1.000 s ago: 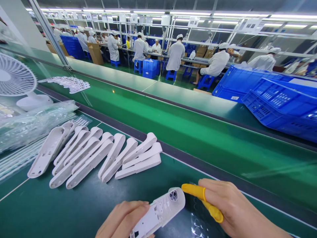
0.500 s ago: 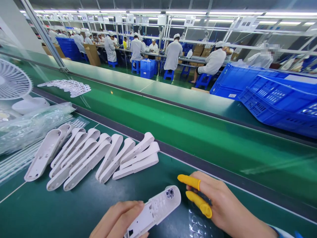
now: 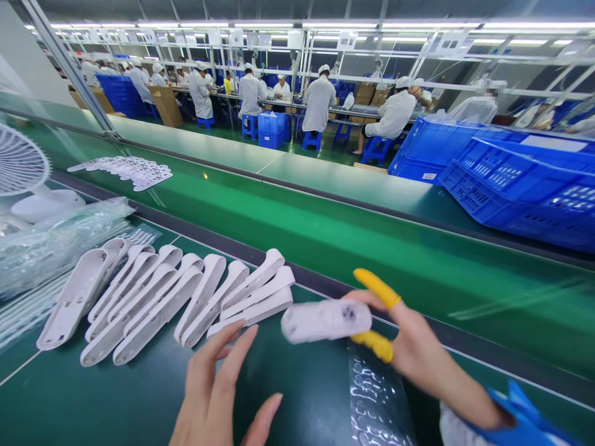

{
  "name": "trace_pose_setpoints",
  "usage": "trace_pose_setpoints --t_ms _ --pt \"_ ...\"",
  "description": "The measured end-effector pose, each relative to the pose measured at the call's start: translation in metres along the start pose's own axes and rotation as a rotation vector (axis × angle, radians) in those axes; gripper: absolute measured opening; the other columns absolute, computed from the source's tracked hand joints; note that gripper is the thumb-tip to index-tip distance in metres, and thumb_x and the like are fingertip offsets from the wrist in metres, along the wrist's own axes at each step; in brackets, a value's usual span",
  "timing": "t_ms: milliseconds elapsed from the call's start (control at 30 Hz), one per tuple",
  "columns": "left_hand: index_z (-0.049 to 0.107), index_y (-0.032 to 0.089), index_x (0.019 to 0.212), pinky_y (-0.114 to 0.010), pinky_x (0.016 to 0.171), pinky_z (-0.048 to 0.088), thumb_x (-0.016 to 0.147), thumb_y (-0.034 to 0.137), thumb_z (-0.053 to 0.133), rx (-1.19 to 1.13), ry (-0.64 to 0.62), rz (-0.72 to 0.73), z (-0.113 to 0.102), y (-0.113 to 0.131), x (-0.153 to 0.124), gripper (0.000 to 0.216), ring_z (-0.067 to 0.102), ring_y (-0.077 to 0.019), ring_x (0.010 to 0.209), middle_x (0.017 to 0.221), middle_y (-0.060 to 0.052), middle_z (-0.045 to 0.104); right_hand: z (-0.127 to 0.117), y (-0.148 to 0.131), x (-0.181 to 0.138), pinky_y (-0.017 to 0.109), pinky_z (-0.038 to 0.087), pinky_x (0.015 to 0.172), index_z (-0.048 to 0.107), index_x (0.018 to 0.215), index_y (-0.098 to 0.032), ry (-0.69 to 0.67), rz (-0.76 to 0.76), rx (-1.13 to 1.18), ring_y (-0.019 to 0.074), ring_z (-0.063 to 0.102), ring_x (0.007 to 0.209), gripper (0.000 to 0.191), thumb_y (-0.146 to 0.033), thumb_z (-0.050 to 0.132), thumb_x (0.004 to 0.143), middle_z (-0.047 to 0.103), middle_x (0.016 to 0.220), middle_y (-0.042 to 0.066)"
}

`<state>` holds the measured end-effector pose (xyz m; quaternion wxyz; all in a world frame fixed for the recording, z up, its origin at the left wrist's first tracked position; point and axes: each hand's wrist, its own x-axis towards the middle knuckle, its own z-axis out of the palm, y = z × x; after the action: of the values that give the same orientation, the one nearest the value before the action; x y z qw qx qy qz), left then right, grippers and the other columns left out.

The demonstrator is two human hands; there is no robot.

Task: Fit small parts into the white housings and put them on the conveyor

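Note:
A white elongated plastic housing (image 3: 320,321), blurred by motion, has its right end between the fingers of my right hand (image 3: 400,328). Yellow finger cots cover that hand's thumb and index finger; the thumb lies at the housing's lower edge, while other fingers are partly hidden behind it. My left hand (image 3: 214,390) is open and holds nothing, its fingers spread over the green table just left of the housing. Close to its fingertips begins a row of similar white housings (image 3: 153,303), leaning side by side.
A clear plastic sheet with round shapes (image 3: 376,396) lies below my right hand. At left are a bagged bundle (image 3: 60,235) and a white fan (image 3: 21,161). Beyond the green conveyor belt (image 3: 297,217) stand blue crates (image 3: 520,186); flat white parts (image 3: 125,170) lie farther left.
The housing has passed from my left hand to my right and swung up, away from me. My left hand has let go and spread its fingers. The view has shifted slightly.

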<state>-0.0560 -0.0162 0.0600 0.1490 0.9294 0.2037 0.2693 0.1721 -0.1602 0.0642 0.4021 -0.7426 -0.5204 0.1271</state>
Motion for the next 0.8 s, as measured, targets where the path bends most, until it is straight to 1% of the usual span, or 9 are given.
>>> trace_pose_setpoints --t_ms 67,133,233,333,433,533,633,733,800 --pt "0.045 0.019 0.117 -0.030 0.071 0.055 0.082 0.020 0.047 -0.086 -0.107 0.088 0.009 0.009 0.010 0.035 0.055 -0.0227 0.096 0.109 -0.011 0.049 -0.024 0.025 0.013 0.037 0.046 0.083 0.040 0.113 -0.024 0.120 0.159 -0.307 0.0215 0.058 0.093 0.039 -0.028 0.053 0.077 0.061 0.105 0.004" --pt "0.053 0.019 0.102 -0.033 0.073 0.053 0.081 0.010 0.045 -0.191 -0.277 0.150 0.024 0.022 0.022 0.024 0.055 -0.0218 0.089 0.098 -0.007 0.054 -0.045 0.050 0.025 0.044 0.046 0.078 0.046 0.104 -0.020 0.166 0.251 -0.411 0.0275 0.059 0.089 0.032 -0.023 0.053 0.073 0.060 0.109 0.010" --pt "0.057 0.016 0.093 -0.039 0.073 0.049 0.080 0.004 0.044 -0.243 -0.448 0.076 0.049 0.043 0.039 0.022 0.052 -0.0234 0.086 0.092 -0.007 0.054 -0.063 0.079 0.037 0.046 0.047 0.071 0.052 0.092 -0.018 0.177 0.317 -0.495 0.0318 0.060 0.085 0.022 -0.019 0.053 0.069 0.062 0.105 0.013" --pt "0.056 0.015 0.100 -0.043 0.075 0.046 0.079 0.005 0.048 -0.256 -0.473 0.053 0.072 0.057 0.055 0.024 0.048 -0.0253 0.087 0.094 -0.009 0.052 -0.066 0.094 0.039 0.042 0.048 0.071 0.054 0.089 -0.020 0.176 0.330 -0.537 0.0295 0.060 0.084 0.022 -0.015 0.054 0.068 0.065 0.098 0.009" --pt "0.057 0.017 0.092 -0.043 0.075 0.043 0.076 0.004 0.052 -0.296 -0.472 0.027 0.085 0.063 0.065 0.021 0.046 -0.0252 0.086 0.092 -0.007 0.051 -0.066 0.099 0.035 0.041 0.049 0.073 0.053 0.099 -0.021 0.184 0.306 -0.541 0.0269 0.060 0.085 0.034 -0.013 0.054 0.066 0.064 0.102 0.006" --pt "0.055 0.018 0.076 -0.042 0.074 0.041 0.074 0.002 0.051 -0.391 -0.478 -0.033 0.088 0.064 0.067 0.017 0.046 -0.0237 0.083 0.088 -0.005 0.051 -0.066 0.095 0.030 0.045 0.045 0.080 0.049 0.110 -0.018 0.230 0.264 -0.532 0.0296 0.056 0.094 0.047 -0.012 0.056 0.063 0.061 0.107 0.010" --pt "0.050 0.019 0.071 -0.041 0.075 0.040 0.077 0.005 0.047 -0.547 -0.487 -0.141 0.085 0.062 0.068 0.016 0.048 -0.0214 0.079 0.082 -0.003 0.053 -0.060 0.074 0.022 0.051 0.040 0.084 0.047 0.113 -0.014 0.322 0.204 -0.507 0.0337 0.049 0.103 0.048 -0.016 0.056 0.066 0.057 0.108 0.015" --pt "0.044 0.019 0.073 -0.032 0.065 0.045 0.080 0.008 0.042 -0.773 -0.531 -0.305 0.081 0.058 0.070 0.014 0.054 -0.0155 0.065 0.069 0.000 0.056 -0.040 0.035 0.005 0.037 0.049 0.066 0.050 0.108 -0.017 0.325 0.112 -0.407 0.0247 0.058 0.084 0.031 -0.022 0.050 0.077 0.061 0.094 0.010" --pt "0.040 0.019 0.075 -0.025 0.053 0.045 0.081 0.010 0.041 -0.922 -0.561 -0.430 0.081 0.055 0.072 0.011 0.056 -0.0121 0.055 0.062 0.002 0.056 -0.022 0.007 -0.009 0.028 0.050 0.056 0.057 0.090 -0.022 0.238 0.029 -0.317 0.0184 0.058 0.071 0.012 -0.025 0.051 0.081 0.062 0.082 0.005"
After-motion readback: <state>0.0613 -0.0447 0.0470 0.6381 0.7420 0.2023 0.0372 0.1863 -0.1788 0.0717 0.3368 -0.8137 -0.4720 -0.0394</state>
